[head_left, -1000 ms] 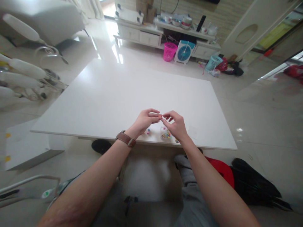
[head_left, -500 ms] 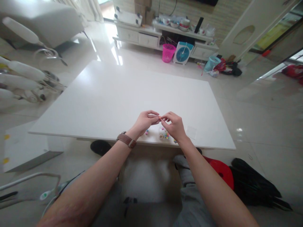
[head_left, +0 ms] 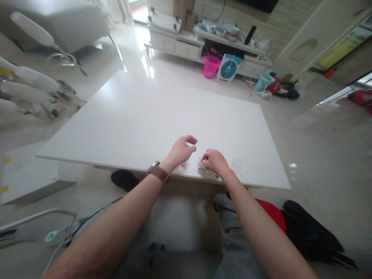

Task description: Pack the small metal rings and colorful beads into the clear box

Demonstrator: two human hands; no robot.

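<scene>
At the near edge of the white table, a small clear box [head_left: 199,169] holds several colourful little pieces that look like beads. Over its far side is my right hand [head_left: 215,160], fingertips pinched together at a tiny orange piece [head_left: 202,160]. My left hand [head_left: 183,149] hovers to the left of the box, fingers curved and thumb apart from them, with nothing visible between. Below it a tiny pink piece [head_left: 182,164] lies on the table. Beside my right wrist lies a small dark and yellow item [head_left: 217,176], too small to name.
The white table [head_left: 151,116] spreads out ahead, its near edge under my forearms. A thin clear sheet or lid [head_left: 237,165] lies right of my right hand. Beyond the table stand a pink basket [head_left: 211,68] and a blue fan [head_left: 229,68]. White-padded chairs [head_left: 37,79] are at left.
My hands, together at a small orange piece before, have parted. The right one has come down toward me to the box with the orange piece; the left has opened. The view has shifted slightly.
</scene>
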